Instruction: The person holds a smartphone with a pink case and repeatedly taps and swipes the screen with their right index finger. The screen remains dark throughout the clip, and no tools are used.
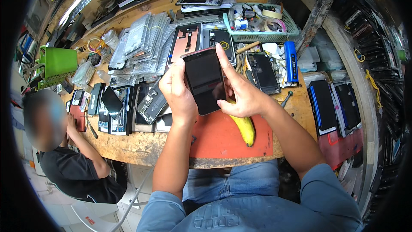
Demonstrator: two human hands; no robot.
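Note:
A smartphone (205,81) with a dark screen is held up over the workbench between my two hands. My left hand (177,94) grips its left edge, the thumb along the upper side. On the other side my right hand (240,88) closes round the right edge, its index finger reaching up to the top corner and its thumb at the lower right. Beneath the phone and my right hand lies a yellow banana (243,128), partly hidden by that hand. The banana rests on a red mat (223,146) at the bench's front.
Bubble-wrapped packets (143,38) and opened devices cover the left and back. A green basket (266,34) of tapes stands behind a blue electric screwdriver (291,62). At right are stacked phones (324,105). Another person (77,159) sits at the left beside a green bin (58,66).

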